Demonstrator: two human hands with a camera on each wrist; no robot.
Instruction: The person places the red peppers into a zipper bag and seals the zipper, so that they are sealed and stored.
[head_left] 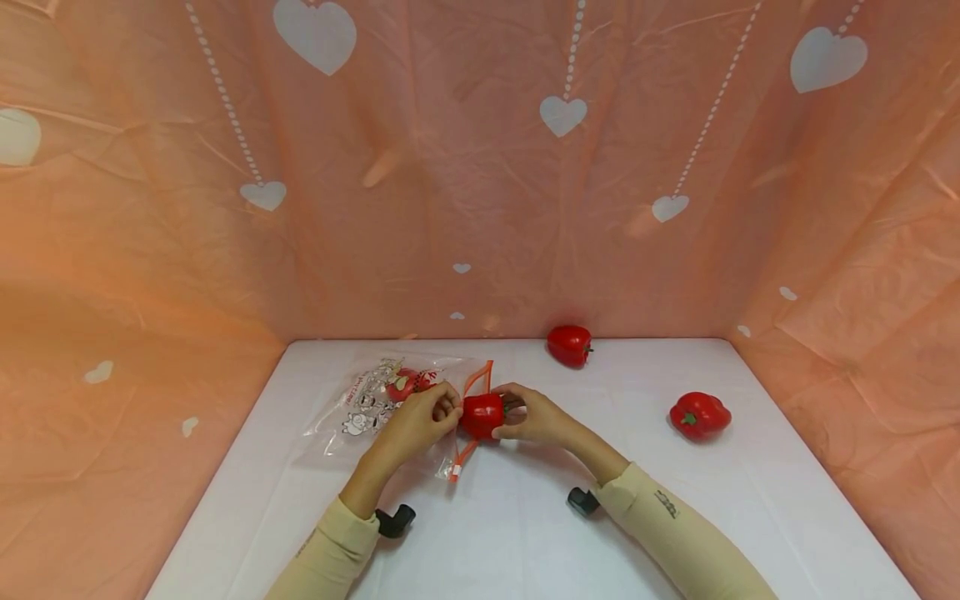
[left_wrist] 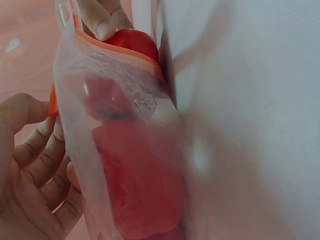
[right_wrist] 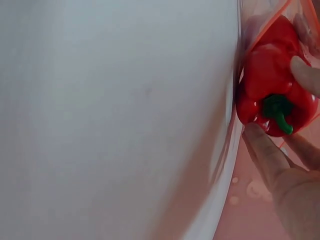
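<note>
A clear zip bag (head_left: 327, 433) with an orange zip strip (head_left: 455, 473) and cartoon print lies on the table, its mouth facing right. My left hand (head_left: 420, 419) pinches the bag's orange edge between thumb and fingers, as the left wrist view shows. At the mouth, my right hand (head_left: 536, 417) grips a red bell pepper (head_left: 482, 415) around its stem end. That pepper is partly inside the bag, its green stem (right_wrist: 280, 112) pointing outward. Through the film in the left wrist view, more red peppers (left_wrist: 142, 175) show deeper in the bag; how many is unclear.
One red bell pepper (head_left: 569, 346) lies at the table's back edge. Another red bell pepper (head_left: 700, 416) is toward the right side. The white table (head_left: 510, 533) is enclosed by an orange curtain (head_left: 480, 192) with white hearts.
</note>
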